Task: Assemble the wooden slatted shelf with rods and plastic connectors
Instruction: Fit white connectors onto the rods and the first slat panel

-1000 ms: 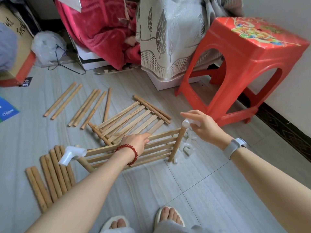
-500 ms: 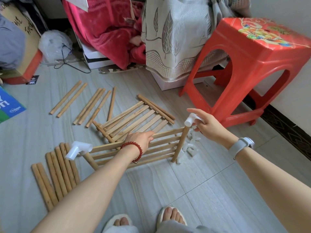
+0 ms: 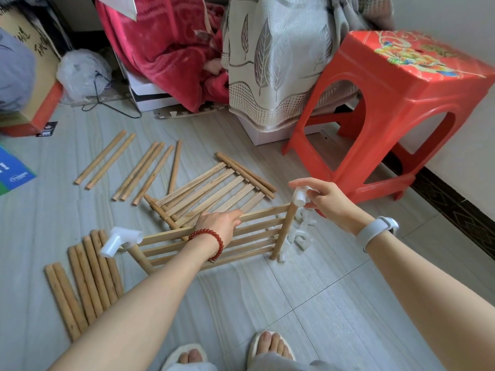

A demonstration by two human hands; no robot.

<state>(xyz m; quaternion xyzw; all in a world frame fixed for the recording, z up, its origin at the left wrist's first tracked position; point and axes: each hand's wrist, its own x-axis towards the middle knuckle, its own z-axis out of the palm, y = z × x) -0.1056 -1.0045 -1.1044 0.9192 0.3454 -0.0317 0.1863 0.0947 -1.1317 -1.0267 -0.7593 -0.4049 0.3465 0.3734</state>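
A wooden slatted panel (image 3: pixel 257 238) stands on edge on the floor in front of me. My left hand (image 3: pixel 219 223) grips its top slat near the middle. A white plastic connector (image 3: pixel 122 239) sits on the panel's left post. My right hand (image 3: pixel 328 198) pinches a second white connector (image 3: pixel 299 198) on top of the right post (image 3: pixel 284 231). Behind the standing panel, another slatted panel (image 3: pixel 214 191) lies flat. Several loose white connectors (image 3: pixel 301 234) lie on the floor by the right post.
Thick rods (image 3: pixel 88 277) lie in a bundle at the lower left, thinner rods (image 3: pixel 139 167) farther back. A red plastic stool (image 3: pixel 396 108) stands at the right near the wall. Bedding, a cardboard box (image 3: pixel 32 76) and a plastic bag (image 3: pixel 83 73) line the back. My slippered feet (image 3: pixel 230 352) are below.
The view has shifted slightly. My right hand has stayed on the connector at the right post's top, my left hand has kept its grip on the top slat.
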